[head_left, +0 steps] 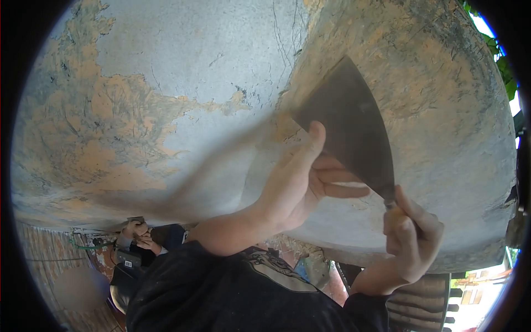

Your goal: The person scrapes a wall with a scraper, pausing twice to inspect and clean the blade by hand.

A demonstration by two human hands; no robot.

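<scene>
A wide putty knife (354,116) with a dark, fan-shaped metal blade is tilted up in front of the wall, its broad edge toward the upper left. My right hand (412,238) is closed around its handle, which the fingers mostly cover. My left hand (301,180) is beside the blade with the fingers stretched out and the thumb raised. That thumb overlaps the blade's lower corner, and the fingers lie along its lower side. Behind both hands is a worn wall (210,55) with grey areas, ochre patches and cracks.
At the lower left, another person's hands (139,232) are close to the wall's lower edge, near a dark bag (127,265). Corrugated sheeting (417,304) is at the lower right. Green leaves (504,69) border the wall on the far right.
</scene>
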